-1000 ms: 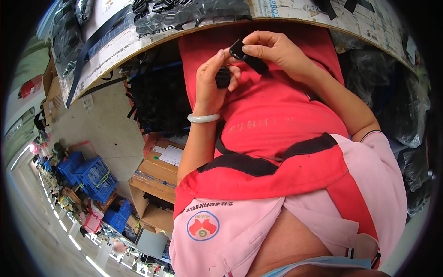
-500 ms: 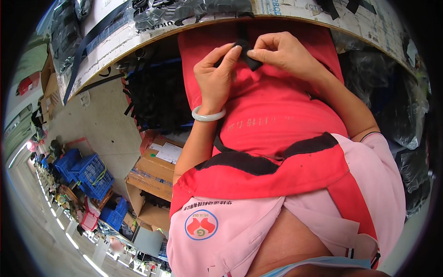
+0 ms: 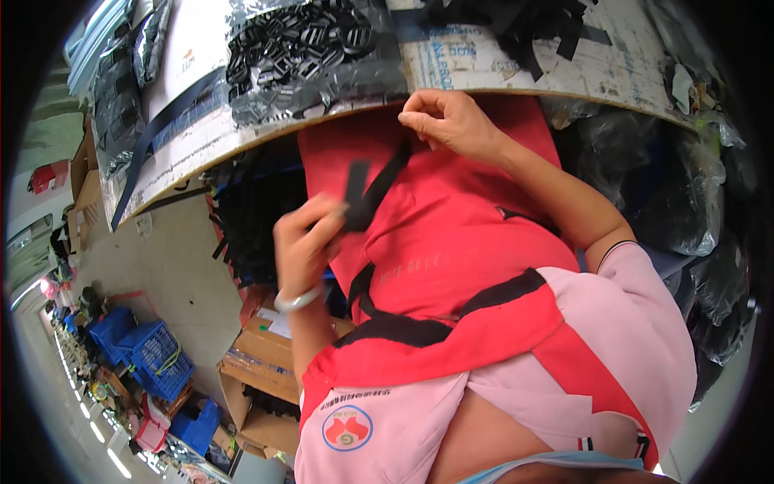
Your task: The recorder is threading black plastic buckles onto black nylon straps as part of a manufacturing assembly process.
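My left hand (image 3: 309, 238), with a pale bangle at its wrist, is closed on a black webbing strap (image 3: 377, 194) in front of the red apron (image 3: 476, 218). A short end of the strap stands up beside the fingers, while the longer part slants up toward the table edge. My right hand (image 3: 453, 123) is at that edge with thumb and fingertips pressed together. Whatever it pinches, if anything, is too small to make out. The strap's upper end passes just below this hand, and I cannot tell whether they touch.
Black plastic buckles (image 3: 298, 48) lie on clear plastic on the table (image 3: 459, 68); black strap pieces (image 3: 532, 28) lie to their right. Below left are an open cardboard box (image 3: 262, 363) and blue crates (image 3: 157, 355). Plastic-wrapped bundles (image 3: 669, 177) stand at right.
The hands have moved apart from where they met over the apron. My left hand drew down and left with the strap; my right shifted slightly left and down. More of the table top shows.
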`<state>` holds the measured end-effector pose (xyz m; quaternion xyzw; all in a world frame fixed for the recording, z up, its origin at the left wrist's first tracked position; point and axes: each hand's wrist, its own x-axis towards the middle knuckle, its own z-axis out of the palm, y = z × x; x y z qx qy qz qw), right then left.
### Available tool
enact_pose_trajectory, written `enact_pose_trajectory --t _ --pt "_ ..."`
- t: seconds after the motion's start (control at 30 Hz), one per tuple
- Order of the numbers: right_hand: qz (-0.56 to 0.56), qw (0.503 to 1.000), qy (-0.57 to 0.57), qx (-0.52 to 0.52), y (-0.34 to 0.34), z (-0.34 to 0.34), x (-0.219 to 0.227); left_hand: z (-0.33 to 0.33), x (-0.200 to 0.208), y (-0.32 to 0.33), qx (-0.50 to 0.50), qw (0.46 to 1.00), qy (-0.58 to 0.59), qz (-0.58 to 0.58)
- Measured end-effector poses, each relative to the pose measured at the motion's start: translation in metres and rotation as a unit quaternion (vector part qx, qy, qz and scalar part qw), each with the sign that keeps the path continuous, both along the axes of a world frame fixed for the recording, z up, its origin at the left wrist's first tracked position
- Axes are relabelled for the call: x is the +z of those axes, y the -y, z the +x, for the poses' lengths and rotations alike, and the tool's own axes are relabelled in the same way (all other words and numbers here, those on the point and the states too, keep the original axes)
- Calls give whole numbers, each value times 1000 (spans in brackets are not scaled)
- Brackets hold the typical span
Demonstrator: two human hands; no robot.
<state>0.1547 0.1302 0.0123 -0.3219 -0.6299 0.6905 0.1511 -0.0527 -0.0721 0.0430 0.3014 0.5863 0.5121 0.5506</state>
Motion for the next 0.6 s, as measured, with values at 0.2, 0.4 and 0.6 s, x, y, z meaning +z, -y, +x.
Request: enact_pose_trajectory --t 0.2,0.4,0.6 --pt "586 806 72 -42 -74 11 17 -84 9 90 284 945 -161 -27" --pt "777 609 161 -17 -148 0 24 -74 -59 70 352 933 80 10" --pt "574 818 23 29 -73 -13 79 3 -69 -3 194 976 90 49"
